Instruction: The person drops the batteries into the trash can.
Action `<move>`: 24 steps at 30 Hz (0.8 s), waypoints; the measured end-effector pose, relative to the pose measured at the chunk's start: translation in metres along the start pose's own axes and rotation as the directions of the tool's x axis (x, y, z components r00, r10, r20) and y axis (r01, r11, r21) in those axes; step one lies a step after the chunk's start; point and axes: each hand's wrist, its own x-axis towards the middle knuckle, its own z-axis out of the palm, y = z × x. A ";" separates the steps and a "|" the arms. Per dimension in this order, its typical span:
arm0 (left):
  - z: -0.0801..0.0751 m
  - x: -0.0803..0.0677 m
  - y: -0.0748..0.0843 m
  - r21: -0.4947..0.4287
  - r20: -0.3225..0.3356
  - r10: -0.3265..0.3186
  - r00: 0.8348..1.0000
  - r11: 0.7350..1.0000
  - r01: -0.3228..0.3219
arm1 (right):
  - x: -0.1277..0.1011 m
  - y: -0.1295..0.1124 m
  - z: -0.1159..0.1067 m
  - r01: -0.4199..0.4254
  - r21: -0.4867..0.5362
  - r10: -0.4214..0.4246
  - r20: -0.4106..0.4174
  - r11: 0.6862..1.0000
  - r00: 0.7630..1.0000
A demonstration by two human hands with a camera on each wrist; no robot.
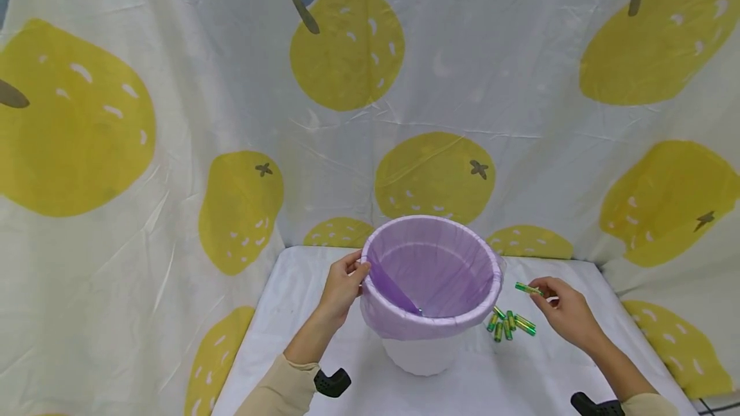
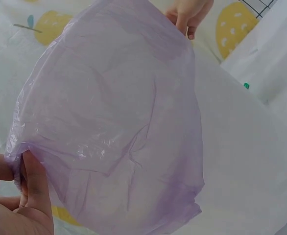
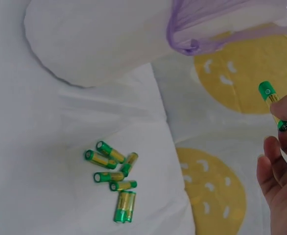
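A white bin (image 1: 421, 355) lined with a thin purple trash bag (image 1: 399, 323) stands on the white-covered table. The bag is folded over the rim. My left hand (image 1: 342, 284) grips the rim at its left side, thumb and fingers pinching the bag there; the left wrist view shows the bag (image 2: 109, 122) bunched at the fingertips. To the right of the bin, my right hand (image 1: 563, 313) pinches a green and gold battery (image 3: 269, 95) between thumb and fingers, raised over the table. Below it lies a loose pile of several similar batteries (image 3: 104, 160).
The table (image 1: 312, 262) has a white cloth cover. Behind and beside it hangs a pale curtain (image 1: 439, 76) printed with yellow fruit. Dark wrist cameras (image 1: 332, 382) sit on both forearms. Thin dark wire bars (image 2: 258, 7) show at the upper right of the left wrist view.
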 end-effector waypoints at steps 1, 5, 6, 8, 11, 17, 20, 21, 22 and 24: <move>0.000 0.000 0.000 -0.004 0.001 -0.002 1.000 1.000 0.002 | 0.001 -0.001 -0.001 0.006 -0.004 -0.006 -0.004 1.000 1.000; 0.000 0.000 -0.001 -0.005 0.010 0.009 1.000 1.000 -0.009 | 0.006 -0.005 -0.006 0.012 -0.010 -0.013 -0.006 1.000 1.000; 0.000 0.000 -0.001 -0.005 0.008 0.010 1.000 1.000 -0.010 | 0.007 -0.006 -0.007 0.012 -0.007 -0.012 -0.004 1.000 1.000; 0.000 0.000 -0.001 -0.008 0.006 0.013 1.000 1.000 -0.013 | 0.010 -0.009 -0.008 0.009 -0.001 -0.009 -0.001 1.000 1.000; 0.000 0.000 -0.001 -0.015 0.008 0.016 1.000 1.000 -0.015 | 0.015 -0.013 -0.010 0.017 0.006 -0.017 -0.010 1.000 1.000; -0.002 -0.001 -0.001 -0.008 0.011 0.011 1.000 1.000 -0.011 | 0.025 -0.019 -0.014 0.059 0.033 -0.058 -0.034 0.998 0.998; -0.002 -0.001 0.000 -0.011 0.007 0.007 1.000 1.000 -0.007 | 0.031 -0.021 -0.018 0.074 0.042 -0.072 -0.042 0.996 0.996; -0.001 -0.001 -0.001 -0.012 0.004 0.006 1.000 1.000 -0.006 | 0.033 -0.022 -0.019 0.078 0.042 -0.076 -0.047 0.996 0.996; -0.001 -0.001 -0.001 -0.015 0.001 0.003 1.000 1.000 -0.003 | 0.034 -0.022 -0.020 0.084 0.044 -0.081 -0.051 0.996 0.995; 0.000 -0.001 -0.001 -0.020 -0.003 -0.001 1.000 1.000 0.001 | 0.037 -0.023 -0.021 0.091 0.052 -0.088 -0.059 0.994 0.994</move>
